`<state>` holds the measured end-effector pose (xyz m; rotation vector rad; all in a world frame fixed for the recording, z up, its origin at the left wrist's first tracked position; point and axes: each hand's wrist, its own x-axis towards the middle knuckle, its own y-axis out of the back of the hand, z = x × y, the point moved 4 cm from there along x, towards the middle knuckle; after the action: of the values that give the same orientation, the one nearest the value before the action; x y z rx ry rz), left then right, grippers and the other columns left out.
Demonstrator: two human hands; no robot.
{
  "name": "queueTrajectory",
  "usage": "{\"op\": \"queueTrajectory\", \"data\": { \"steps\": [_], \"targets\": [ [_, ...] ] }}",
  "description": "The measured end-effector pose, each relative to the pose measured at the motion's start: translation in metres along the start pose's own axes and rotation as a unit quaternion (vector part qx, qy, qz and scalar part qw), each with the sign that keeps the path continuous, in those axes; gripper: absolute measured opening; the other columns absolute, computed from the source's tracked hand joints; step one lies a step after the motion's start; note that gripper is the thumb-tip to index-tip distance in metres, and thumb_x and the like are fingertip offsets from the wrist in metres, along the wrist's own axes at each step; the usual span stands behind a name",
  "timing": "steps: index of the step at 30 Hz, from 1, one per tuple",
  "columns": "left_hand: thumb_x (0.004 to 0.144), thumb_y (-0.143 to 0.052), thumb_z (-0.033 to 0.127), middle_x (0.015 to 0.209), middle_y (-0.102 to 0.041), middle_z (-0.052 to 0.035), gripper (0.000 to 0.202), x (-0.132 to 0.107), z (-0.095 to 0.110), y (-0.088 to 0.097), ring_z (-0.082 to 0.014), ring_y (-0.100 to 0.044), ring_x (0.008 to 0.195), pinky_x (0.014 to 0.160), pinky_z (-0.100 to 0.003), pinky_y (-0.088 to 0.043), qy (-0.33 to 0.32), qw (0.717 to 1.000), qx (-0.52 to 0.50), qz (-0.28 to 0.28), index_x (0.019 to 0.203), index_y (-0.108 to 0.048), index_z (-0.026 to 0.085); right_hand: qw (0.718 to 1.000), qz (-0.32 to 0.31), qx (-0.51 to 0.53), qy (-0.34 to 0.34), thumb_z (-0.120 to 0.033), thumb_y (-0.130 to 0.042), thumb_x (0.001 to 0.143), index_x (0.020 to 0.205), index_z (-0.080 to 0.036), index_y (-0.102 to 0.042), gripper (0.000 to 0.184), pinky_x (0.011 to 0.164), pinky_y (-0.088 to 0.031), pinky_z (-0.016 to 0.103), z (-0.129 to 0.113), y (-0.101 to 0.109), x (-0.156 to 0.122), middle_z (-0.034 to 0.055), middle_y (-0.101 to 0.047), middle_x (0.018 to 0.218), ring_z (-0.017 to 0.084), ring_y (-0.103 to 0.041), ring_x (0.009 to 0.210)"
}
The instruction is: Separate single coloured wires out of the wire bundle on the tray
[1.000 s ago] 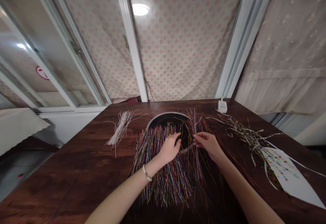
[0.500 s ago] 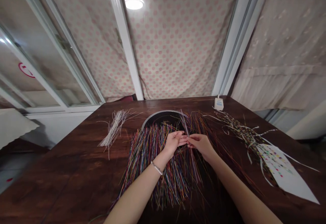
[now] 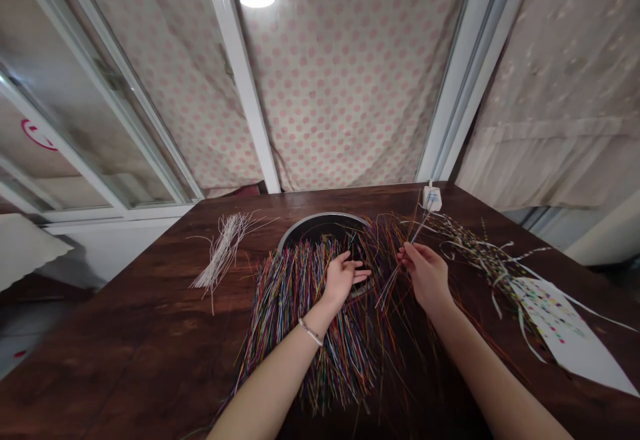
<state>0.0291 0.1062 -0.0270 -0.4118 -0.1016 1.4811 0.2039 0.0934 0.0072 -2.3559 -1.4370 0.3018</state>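
Note:
A thick fringe of thin multicoloured strands [image 3: 305,320] hangs over the near rim of a round dark metal basin [image 3: 323,222] on the table. My left hand [image 3: 343,279] lies open on the strands near the basin's mouth, fingers spread and holding nothing, with a beaded bracelet [image 3: 311,332] on the wrist. To its right, my right hand [image 3: 425,275] pinches a few thin strands [image 3: 413,243] that stick up and out past the fingers. The basin's inside is mostly hidden by the strands and my left hand.
The dark wooden table [image 3: 125,333] holds a bundle of white strands [image 3: 225,252] at left. At right lie a tangle of speckled strands and white ribbons [image 3: 480,259] and a dotted white paper sheet [image 3: 565,327]. A white plug adapter [image 3: 432,198] stands at the far edge.
My hands have moved apart. My right hand has shifted right and away from the left, taking the thin strands with it, and my left hand has opened.

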Motion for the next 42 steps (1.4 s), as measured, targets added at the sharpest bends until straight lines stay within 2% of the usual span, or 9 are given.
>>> {"op": "queueTrajectory", "data": {
  "steps": [4, 9, 12, 15, 18, 23, 31, 35, 42],
  "targets": [
    [0.084, -0.047, 0.017, 0.103, -0.061, -0.0209, 0.054, -0.002, 0.002, -0.003, -0.0184, -0.067, 0.074, 0.075, -0.034, -0.051, -0.014, 0.999, 0.013, -0.028, 0.132, -0.025, 0.004, 0.999, -0.018, 0.012, -0.024, -0.031, -0.077, 0.054, 0.071, -0.016, -0.06, 0.028, 0.049, -0.048, 0.015, -0.002, -0.002, -0.001, -0.0001, -0.063, 0.066, 0.008, -0.06, 0.057],
    [0.08, -0.053, 0.038, 0.092, -0.066, -0.0158, 0.041, -0.011, 0.014, -0.01, -0.0202, -0.065, 0.081, 0.074, -0.033, -0.05, -0.047, 0.995, 0.032, -0.088, 0.109, -0.056, 0.009, 0.986, -0.131, -0.073, -0.075, -0.033, -0.076, 0.056, 0.074, -0.015, -0.062, 0.03, 0.048, -0.049, 0.017, 0.001, -0.017, -0.015, 0.0021, -0.065, 0.065, 0.01, -0.061, 0.055],
    [0.077, -0.055, 0.045, 0.082, -0.068, -0.0115, 0.043, -0.015, 0.019, -0.013, -0.016, -0.064, 0.067, 0.067, -0.029, -0.05, -0.049, 0.992, 0.017, -0.115, 0.1, -0.062, 0.009, 0.957, -0.222, -0.143, -0.121, -0.033, -0.075, 0.057, 0.074, -0.013, -0.063, 0.029, 0.049, -0.05, 0.017, 0.014, -0.03, -0.031, 0.0018, -0.065, 0.062, 0.009, -0.061, 0.053],
    [0.073, -0.061, 0.044, 0.066, -0.065, -0.0058, 0.042, -0.016, 0.02, -0.013, -0.0103, -0.056, 0.052, 0.053, -0.022, -0.045, -0.055, 0.992, 0.029, -0.107, 0.094, -0.066, 0.009, 0.942, -0.259, -0.164, -0.138, -0.035, -0.074, 0.057, 0.074, -0.013, -0.064, 0.03, 0.05, -0.052, 0.02, 0.026, -0.038, -0.042, 0.0021, -0.066, 0.063, 0.011, -0.062, 0.051],
    [0.071, -0.063, 0.043, 0.068, -0.066, -0.0068, 0.041, -0.017, 0.02, -0.012, -0.0108, -0.055, 0.054, 0.051, -0.021, -0.043, -0.058, 0.992, 0.012, -0.11, 0.092, -0.067, 0.008, 0.941, -0.27, -0.165, -0.121, -0.039, -0.071, 0.06, 0.074, -0.013, -0.065, 0.03, 0.048, -0.053, 0.021, 0.026, -0.04, -0.045, 0.0033, -0.067, 0.065, 0.012, -0.063, 0.052],
    [0.074, -0.061, 0.042, 0.087, -0.068, -0.0126, 0.043, -0.017, 0.021, -0.013, -0.0135, -0.059, 0.064, 0.062, -0.025, -0.047, -0.06, 0.989, -0.017, -0.134, 0.1, -0.065, 0.008, 0.945, -0.257, -0.175, -0.098, -0.04, -0.068, 0.064, 0.076, -0.012, -0.067, 0.03, 0.045, -0.052, 0.021, 0.017, -0.04, -0.044, 0.0047, -0.067, 0.063, 0.014, -0.064, 0.053],
    [0.076, -0.059, 0.041, 0.103, -0.064, -0.0176, 0.045, -0.019, 0.024, -0.015, -0.0209, -0.063, 0.082, 0.068, -0.028, -0.047, -0.06, 0.984, -0.039, -0.163, 0.106, -0.061, 0.008, 0.955, -0.232, -0.175, -0.061, -0.039, -0.07, 0.06, 0.07, -0.013, -0.067, 0.028, 0.044, -0.053, 0.024, 0.015, -0.04, -0.042, 0.0028, -0.066, 0.058, 0.015, -0.063, 0.05],
    [0.075, -0.06, 0.041, 0.106, -0.063, -0.0186, 0.044, -0.019, 0.025, -0.015, -0.0249, -0.062, 0.091, 0.075, -0.032, -0.047, -0.062, 0.984, -0.043, -0.16, 0.105, -0.061, 0.008, 0.954, -0.233, -0.172, -0.077, -0.038, -0.07, 0.061, 0.074, -0.013, -0.068, 0.029, 0.046, -0.054, 0.023, 0.013, -0.039, -0.042, 0.0024, -0.066, 0.059, 0.015, -0.063, 0.052],
    [0.075, -0.06, 0.038, 0.106, -0.063, -0.0191, 0.042, -0.02, 0.026, -0.016, -0.0261, -0.062, 0.093, 0.08, -0.036, -0.047, -0.073, 0.985, -0.04, -0.148, 0.104, -0.06, 0.008, 0.951, -0.234, -0.16, -0.123, -0.033, -0.072, 0.06, 0.076, -0.012, -0.069, 0.027, 0.05, -0.053, 0.019, 0.016, -0.037, -0.041, 0.0037, -0.067, 0.064, 0.011, -0.063, 0.054]
  ]
}}
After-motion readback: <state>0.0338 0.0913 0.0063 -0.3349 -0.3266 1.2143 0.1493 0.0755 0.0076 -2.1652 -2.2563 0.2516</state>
